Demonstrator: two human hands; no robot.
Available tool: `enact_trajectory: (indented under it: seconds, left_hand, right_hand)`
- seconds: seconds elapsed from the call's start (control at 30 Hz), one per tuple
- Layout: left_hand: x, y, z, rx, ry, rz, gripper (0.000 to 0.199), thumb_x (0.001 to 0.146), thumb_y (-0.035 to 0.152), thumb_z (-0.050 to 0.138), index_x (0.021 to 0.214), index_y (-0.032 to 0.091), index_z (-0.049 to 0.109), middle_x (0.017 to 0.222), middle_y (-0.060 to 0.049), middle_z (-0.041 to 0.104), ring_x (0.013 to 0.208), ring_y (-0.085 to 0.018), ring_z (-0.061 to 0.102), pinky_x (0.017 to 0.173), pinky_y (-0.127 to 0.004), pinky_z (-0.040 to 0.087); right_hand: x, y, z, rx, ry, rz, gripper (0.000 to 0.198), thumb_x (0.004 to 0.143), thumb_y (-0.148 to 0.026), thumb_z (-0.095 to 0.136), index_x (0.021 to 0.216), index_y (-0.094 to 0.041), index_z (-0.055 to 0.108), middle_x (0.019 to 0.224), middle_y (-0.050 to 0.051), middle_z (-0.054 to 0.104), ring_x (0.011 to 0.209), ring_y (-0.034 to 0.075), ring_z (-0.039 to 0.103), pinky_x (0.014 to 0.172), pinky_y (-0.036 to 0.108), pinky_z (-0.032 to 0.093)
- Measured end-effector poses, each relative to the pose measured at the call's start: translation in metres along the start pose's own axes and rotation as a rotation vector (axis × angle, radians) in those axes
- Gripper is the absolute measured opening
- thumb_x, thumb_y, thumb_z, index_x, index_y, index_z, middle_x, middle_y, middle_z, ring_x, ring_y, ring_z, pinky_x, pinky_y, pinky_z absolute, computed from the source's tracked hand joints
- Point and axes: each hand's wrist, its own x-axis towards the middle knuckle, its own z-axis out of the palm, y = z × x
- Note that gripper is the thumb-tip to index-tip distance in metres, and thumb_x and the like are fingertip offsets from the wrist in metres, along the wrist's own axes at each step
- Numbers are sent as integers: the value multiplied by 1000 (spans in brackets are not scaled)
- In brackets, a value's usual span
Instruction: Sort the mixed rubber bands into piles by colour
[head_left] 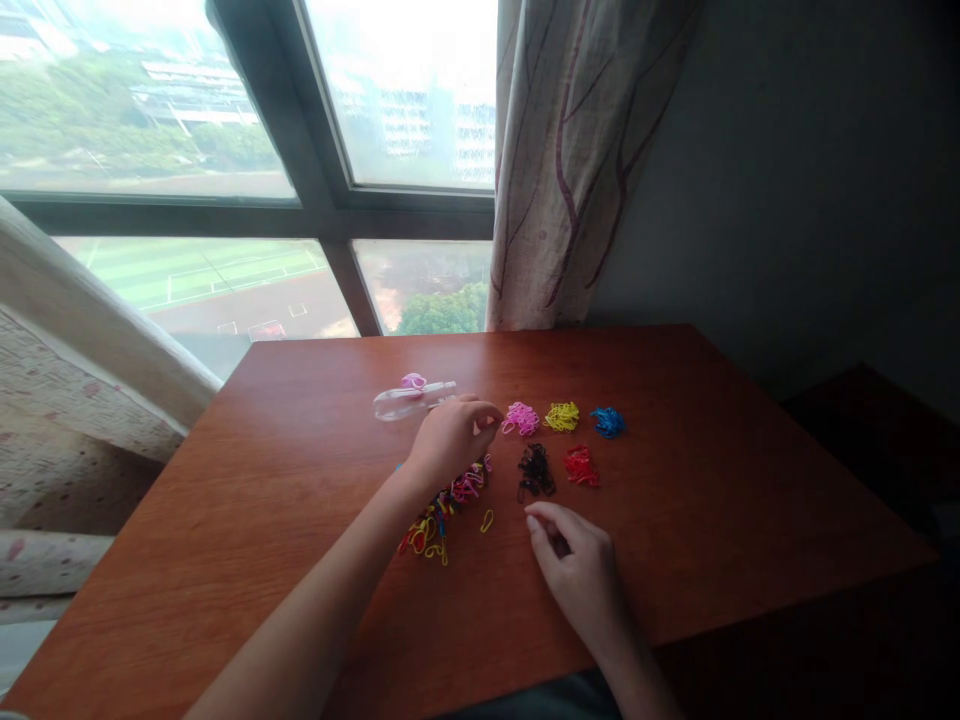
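My left hand (454, 435) reaches over the table with thumb and index finger pinched together at the left edge of a pile of pink bulb-shaped pins (523, 418). One pink loop shows right at its fingertips. Below that wrist, partly hidden by my forearm, lies a mixed heap of coloured pins (431, 530). A single yellow pin (487, 520) lies apart to its right. My right hand (577, 555) is closed in a pinch just below the pile of black pins (535, 470); whatever it holds is too small to make out.
Yellow pins (562, 416), blue pins (607, 422) and red pins (581, 466) lie in separate piles on the brown wooden table (300, 460). Behind my left hand a clear plastic bottle (401, 403) lies on its side, something pink against it. A window and curtains (570, 150) border the far edge.
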Motion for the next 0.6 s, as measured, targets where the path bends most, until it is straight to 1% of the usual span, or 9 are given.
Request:
enact_trajectory:
  seconds: [0.1,0.13,0.2,0.27,0.33,0.43,0.5,0.6]
  left_hand:
    - [-34,-2,-10,-50,55,-18,18,88,21,57,92,20,74,83,-3,69,70,-13,61,64,-22,43]
    - [-47,-2,-11,-101,91,-31,17,89,21,57,91,20,73,84,-3,69,71,-13,61,64,-21,44]
    - [-74,-3,-13,-195,146,-47,16,89,21,56,91,20,72,84,-2,69,72,-12,62,65,-20,46]
    - [-99,-3,-11,-243,184,-62,16,89,19,56,92,20,72,85,-2,68,74,-12,64,67,-20,48]
    - [-120,-3,-8,-256,204,-63,16,90,17,55,92,21,71,85,-2,68,74,-12,64,68,-19,49]
    - [-145,-3,-3,-245,254,-40,14,89,16,56,91,21,70,80,0,66,69,-10,62,67,-18,49]
    - [-156,-2,-1,-244,280,-28,14,89,15,57,91,21,69,78,1,65,66,-10,62,65,-17,49]
    - [-167,-1,0,-258,273,-43,15,89,14,56,93,22,68,77,1,63,66,-9,62,62,-16,49]
  right_hand:
    - [-1,-2,0,13,-59,-59,18,94,-21,51,94,-21,68,82,3,71,71,17,67,67,25,51]
    - [-1,-2,0,4,-90,-86,18,94,-20,50,95,-21,68,82,3,71,72,16,67,68,25,50]
    - [-1,-4,2,-54,-156,-133,18,94,-18,50,94,-21,67,80,2,70,72,17,66,68,26,47]
    - [-1,-6,6,-126,-207,-145,18,95,-18,50,91,-22,67,78,2,69,71,17,65,68,26,44]
    - [-1,-10,11,-176,-218,-106,15,94,-21,53,86,-22,66,73,0,67,67,16,62,65,26,40]
    - [-1,-19,21,-256,-201,-26,12,90,-27,62,80,-23,63,64,-3,61,60,15,57,60,26,33]
    - [-2,-26,28,-322,-182,8,12,87,-29,66,78,-23,62,62,-3,59,59,15,55,59,27,30]
    - [-2,-34,36,-379,-149,35,10,87,-25,65,79,-22,61,65,-3,61,59,15,56,58,28,27]
